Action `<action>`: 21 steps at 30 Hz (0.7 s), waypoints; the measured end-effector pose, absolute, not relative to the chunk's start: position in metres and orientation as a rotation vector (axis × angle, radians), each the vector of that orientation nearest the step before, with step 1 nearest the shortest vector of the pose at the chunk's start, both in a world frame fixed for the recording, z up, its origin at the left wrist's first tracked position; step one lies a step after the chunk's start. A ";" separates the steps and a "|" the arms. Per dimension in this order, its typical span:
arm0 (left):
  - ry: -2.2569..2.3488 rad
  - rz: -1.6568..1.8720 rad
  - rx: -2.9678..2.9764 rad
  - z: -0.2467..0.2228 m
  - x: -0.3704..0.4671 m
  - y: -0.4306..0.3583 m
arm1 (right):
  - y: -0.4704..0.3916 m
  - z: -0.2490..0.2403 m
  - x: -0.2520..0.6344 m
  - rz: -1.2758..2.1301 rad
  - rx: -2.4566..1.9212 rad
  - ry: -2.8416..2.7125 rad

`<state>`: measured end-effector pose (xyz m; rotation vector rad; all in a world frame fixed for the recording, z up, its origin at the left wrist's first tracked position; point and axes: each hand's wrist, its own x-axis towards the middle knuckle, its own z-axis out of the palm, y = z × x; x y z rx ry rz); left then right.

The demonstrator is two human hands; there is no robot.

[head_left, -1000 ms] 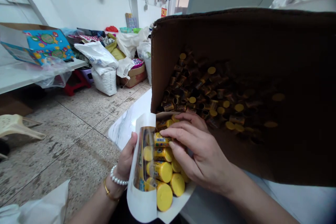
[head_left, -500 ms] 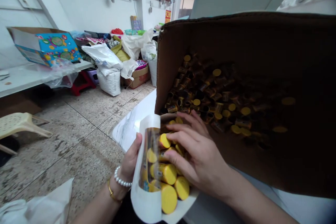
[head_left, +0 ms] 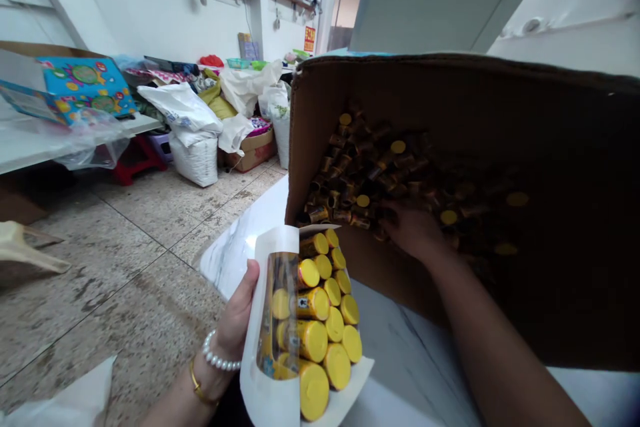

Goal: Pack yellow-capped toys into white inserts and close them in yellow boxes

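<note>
My left hand (head_left: 239, 320) grips the side of a small white open box (head_left: 273, 390), tilted toward me. The box holds several yellow-capped little bottles (head_left: 320, 310) lying in rows. My right hand (head_left: 413, 230) reaches deep into a big brown cardboard carton (head_left: 475, 90) lying on its side, resting on the heap of loose yellow-capped bottles (head_left: 370, 173) inside. Its fingers are in shadow among the bottles, and I cannot tell whether they hold one.
The carton sits on a white marble-patterned tabletop (head_left: 240, 243). White sacks (head_left: 193, 137) and bags pile up across the speckled floor. A colourful blue box (head_left: 85, 83) lies on a table at left. A pale plastic stool (head_left: 23, 253) stands near left.
My right hand has left the small white box and moved up and right into the big carton. The left hand still holds the small box, whose bottles now lie in neater rows.
</note>
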<state>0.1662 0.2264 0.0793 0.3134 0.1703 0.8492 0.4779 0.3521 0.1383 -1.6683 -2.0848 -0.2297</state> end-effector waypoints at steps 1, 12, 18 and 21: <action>0.184 0.863 0.318 0.080 0.167 0.226 | 0.356 0.130 0.481 -0.236 -1.669 -2.063; 0.251 0.892 0.329 0.085 0.168 0.226 | 0.305 0.180 0.424 0.726 -1.122 -1.524; 0.266 0.872 0.308 0.089 0.170 0.226 | 0.255 0.198 0.383 0.602 -0.997 -2.006; 0.240 0.857 0.333 0.088 0.170 0.226 | 0.252 0.186 0.374 0.494 -1.106 -1.913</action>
